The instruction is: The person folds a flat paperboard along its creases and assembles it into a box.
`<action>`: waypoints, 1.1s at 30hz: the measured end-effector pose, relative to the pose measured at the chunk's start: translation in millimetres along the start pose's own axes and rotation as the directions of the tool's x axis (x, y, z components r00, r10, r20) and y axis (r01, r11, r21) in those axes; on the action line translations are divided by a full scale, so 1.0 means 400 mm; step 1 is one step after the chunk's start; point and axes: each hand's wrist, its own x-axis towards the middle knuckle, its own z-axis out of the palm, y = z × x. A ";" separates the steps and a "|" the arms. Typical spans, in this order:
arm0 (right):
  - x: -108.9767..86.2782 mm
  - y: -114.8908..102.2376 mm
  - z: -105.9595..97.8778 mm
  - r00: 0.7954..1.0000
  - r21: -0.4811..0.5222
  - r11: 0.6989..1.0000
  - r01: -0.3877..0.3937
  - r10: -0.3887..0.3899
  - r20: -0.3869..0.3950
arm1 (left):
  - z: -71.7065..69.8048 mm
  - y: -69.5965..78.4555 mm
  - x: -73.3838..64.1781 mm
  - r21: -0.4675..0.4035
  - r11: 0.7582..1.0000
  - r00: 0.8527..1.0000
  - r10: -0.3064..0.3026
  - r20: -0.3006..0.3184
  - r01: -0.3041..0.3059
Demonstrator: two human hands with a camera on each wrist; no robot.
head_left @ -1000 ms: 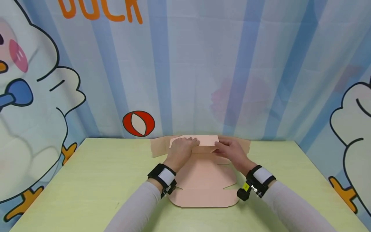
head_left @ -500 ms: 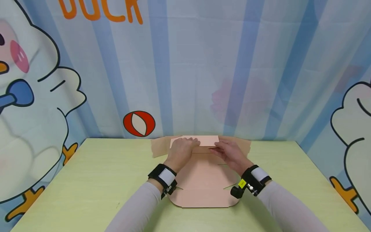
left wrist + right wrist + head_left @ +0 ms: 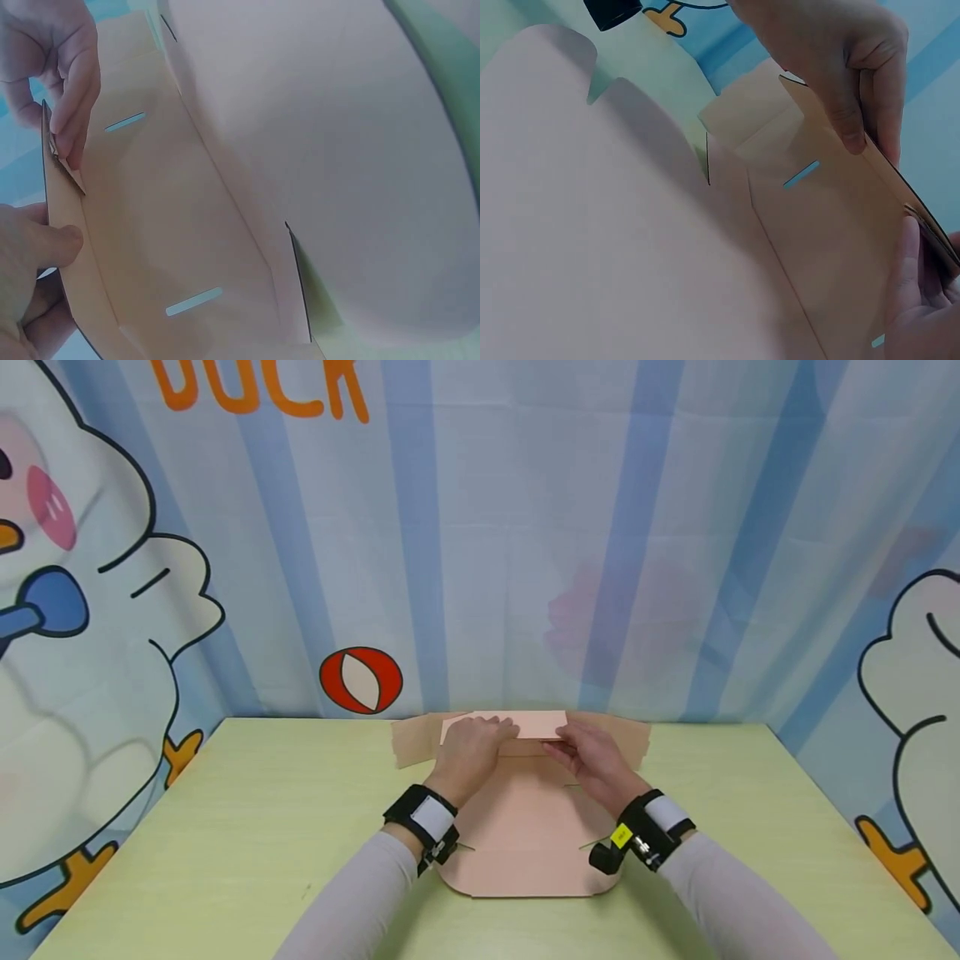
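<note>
A pinkish-brown cardboard box blank (image 3: pixel 536 827) lies on the table, its far wall raised and its top flap (image 3: pixel 536 723) bent over. My left hand (image 3: pixel 472 747) grips the left part of that far flap; in the left wrist view its thumb (image 3: pixel 66 244) presses the inner face, with other fingers behind. My right hand (image 3: pixel 596 756) holds the right part of the flap. In the right wrist view, fingers (image 3: pixel 906 262) of this hand pinch a small folded tab (image 3: pixel 930 232) at the flap's edge. Two narrow slots pierce the raised wall (image 3: pixel 161 217).
Cardboard side wings (image 3: pixel 416 741) stick out left and right at the far table edge. The pale yellow-green table (image 3: pixel 300 827) spreads to both sides. A printed curtain (image 3: pixel 510 527) hangs right behind the table. Each wrist wears a black strap with a camera.
My right hand and wrist have shifted slightly left and turned inward, its fingers slipping further under the flap's edge. The left hand keeps its place.
</note>
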 end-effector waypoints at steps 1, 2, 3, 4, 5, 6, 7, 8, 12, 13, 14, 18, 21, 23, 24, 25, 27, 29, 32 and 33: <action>0.000 0.000 0.000 1.000 -0.001 1.000 -0.001 0.001 -0.002 | 0.000 0.000 0.000 -0.001 1.000 1.000 0.001 0.001 -0.001; 0.000 0.000 -0.001 1.000 -0.003 1.000 -0.001 0.001 -0.003 | 0.000 0.000 -0.001 -0.003 1.000 1.000 0.002 0.000 -0.002; 0.000 0.000 -0.002 1.000 -0.009 1.000 -0.002 0.002 -0.005 | 0.000 -0.001 -0.002 -0.005 1.000 1.000 0.003 -0.001 -0.003; 0.000 -0.001 -0.003 1.000 -0.018 1.000 0.001 -0.001 -0.008 | 0.000 -0.001 -0.002 -0.007 1.000 1.000 0.004 -0.001 -0.004; 0.000 0.000 -0.004 1.000 -0.035 0.999 0.006 -0.006 -0.007 | 0.000 -0.001 -0.002 -0.007 1.000 1.000 0.006 -0.004 -0.006; 0.000 0.001 -0.006 1.000 -0.060 0.998 0.011 -0.012 -0.007 | 0.000 -0.001 -0.002 -0.006 1.000 1.000 0.007 -0.006 -0.007; 0.000 0.002 -0.008 1.000 -0.093 0.995 0.022 -0.023 -0.005 | 0.000 -0.001 -0.003 -0.005 1.000 1.000 0.008 -0.007 -0.008; 0.000 0.003 -0.010 0.999 -0.133 0.990 0.040 -0.040 0.000 | 0.001 -0.001 -0.003 -0.003 1.000 1.000 0.009 -0.009 -0.009; 0.004 0.010 -0.018 0.993 -0.348 0.931 0.112 -0.116 0.011 | 0.001 -0.001 -0.003 0.007 1.000 1.000 0.008 -0.015 -0.008; 0.005 0.011 -0.021 0.991 -0.401 0.907 0.127 -0.134 0.010 | 0.001 -0.002 -0.003 0.009 1.000 1.000 0.009 -0.016 -0.009; 0.005 0.011 -0.023 0.989 -0.447 0.884 0.138 -0.150 0.009 | 0.001 -0.002 -0.002 0.011 1.000 1.000 0.010 -0.018 -0.009; -0.001 0.004 -0.035 0.979 -0.556 0.810 0.188 -0.201 0.037 | 0.000 -0.003 0.001 0.019 1.000 1.000 0.013 -0.021 -0.013; -0.008 -0.002 -0.049 0.971 -0.592 0.773 0.227 -0.225 0.079 | 0.000 -0.004 0.002 0.014 1.000 1.000 0.011 -0.018 -0.010; -0.011 -0.006 -0.059 0.968 -0.616 0.751 0.238 -0.233 0.091 | 0.001 -0.004 0.003 0.010 1.000 1.000 0.009 -0.017 -0.009; -0.010 -0.007 -0.064 0.968 -0.630 0.739 0.237 -0.234 0.090 | 0.001 -0.004 0.004 0.006 1.000 1.000 0.007 -0.018 -0.007; -0.010 -0.008 -0.069 0.967 -0.646 0.725 0.239 -0.238 0.091 | 0.001 -0.004 0.004 0.004 1.000 1.000 0.006 -0.021 -0.006; -0.009 -0.008 -0.078 0.964 -0.683 0.689 0.243 -0.250 0.092 | 0.000 -0.004 0.005 -0.002 1.000 1.000 0.003 -0.024 -0.003; -0.009 -0.007 -0.087 0.960 -0.713 0.654 0.253 -0.259 0.103 | -0.001 -0.004 0.005 -0.005 1.000 1.000 0.001 -0.022 -0.001; -0.010 -0.005 -0.100 0.946 -0.780 0.555 0.288 -0.292 0.141 | -0.001 -0.004 0.005 -0.013 1.000 1.000 -0.002 -0.019 0.002; -0.011 -0.004 -0.105 0.939 -0.806 0.509 0.302 -0.307 0.158 | -0.002 -0.004 0.005 -0.016 1.000 1.000 -0.002 -0.017 0.002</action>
